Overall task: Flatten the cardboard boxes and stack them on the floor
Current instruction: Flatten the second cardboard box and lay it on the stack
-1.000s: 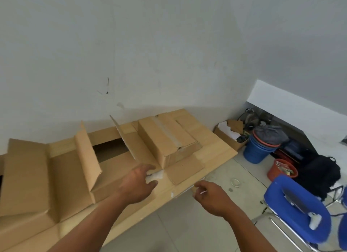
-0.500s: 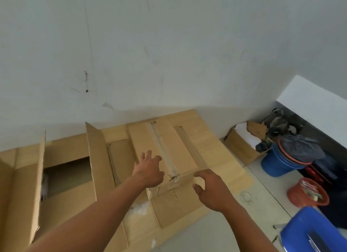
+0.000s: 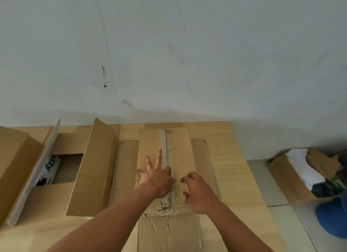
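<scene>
Cardboard work looks barely begun: the taped box (image 3: 180,148) sits whole at the desk (image 3: 231,158) centre, left hand (image 3: 155,178) spread flat on top, right hand (image 3: 197,193) clawed beside the seam, gripping nothing visible. At nine o'clock an open box (image 3: 97,167) waits unflattened.

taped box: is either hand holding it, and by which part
Nothing is held. The left hand lies flat on the taped box; the right hand curls beside its tape, no grip.

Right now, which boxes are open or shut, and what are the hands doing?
taped box, shut, tape along top seam.
left hand, fingers spread flat on taped box.
right hand, fingers curled, holding nothing.
left box, open, flaps up.
floor box, open, white stuff inside.
</scene>
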A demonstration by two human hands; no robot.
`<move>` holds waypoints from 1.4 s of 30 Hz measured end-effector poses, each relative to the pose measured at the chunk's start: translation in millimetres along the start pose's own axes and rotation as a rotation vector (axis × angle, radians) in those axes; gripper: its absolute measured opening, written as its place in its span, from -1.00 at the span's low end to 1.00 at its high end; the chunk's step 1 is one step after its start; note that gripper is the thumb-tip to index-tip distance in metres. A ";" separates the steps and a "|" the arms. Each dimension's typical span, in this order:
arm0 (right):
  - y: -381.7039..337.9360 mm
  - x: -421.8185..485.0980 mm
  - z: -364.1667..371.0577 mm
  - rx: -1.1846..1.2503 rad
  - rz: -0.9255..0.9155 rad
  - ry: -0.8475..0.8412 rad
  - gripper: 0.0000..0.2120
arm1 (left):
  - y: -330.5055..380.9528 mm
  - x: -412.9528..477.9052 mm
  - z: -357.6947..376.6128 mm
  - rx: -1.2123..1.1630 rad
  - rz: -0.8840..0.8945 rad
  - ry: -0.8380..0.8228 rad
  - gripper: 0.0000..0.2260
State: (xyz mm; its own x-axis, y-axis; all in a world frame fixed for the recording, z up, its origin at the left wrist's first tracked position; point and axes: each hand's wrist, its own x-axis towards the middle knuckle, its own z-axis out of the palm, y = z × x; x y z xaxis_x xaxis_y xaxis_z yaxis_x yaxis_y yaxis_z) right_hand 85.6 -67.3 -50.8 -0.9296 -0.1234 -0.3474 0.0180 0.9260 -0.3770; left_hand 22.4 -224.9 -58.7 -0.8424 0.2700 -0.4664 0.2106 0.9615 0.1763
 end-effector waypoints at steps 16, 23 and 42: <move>-31.9 61.4 4.1 -0.324 -0.326 -0.041 -0.53 | -55.7 -51.5 -42.2 -0.181 -0.139 0.521 -0.71; -5.6 67.7 -47.4 -0.234 -0.451 0.188 -0.63 | -44.5 -38.5 -40.2 0.360 -0.201 0.308 -0.44; 63.1 90.0 -84.4 -0.494 -0.008 0.056 -0.51 | -22.8 -28.4 -7.5 -0.016 -0.126 0.003 -0.35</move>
State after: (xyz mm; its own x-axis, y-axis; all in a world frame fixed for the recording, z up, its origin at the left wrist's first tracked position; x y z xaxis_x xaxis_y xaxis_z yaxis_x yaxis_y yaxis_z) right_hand -28.0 10.1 -33.4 -0.9476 -0.1245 -0.2941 -0.1534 0.9851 0.0773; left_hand 37.8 -254.8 -43.0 -0.8630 0.1472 -0.4833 0.0952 0.9869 0.1305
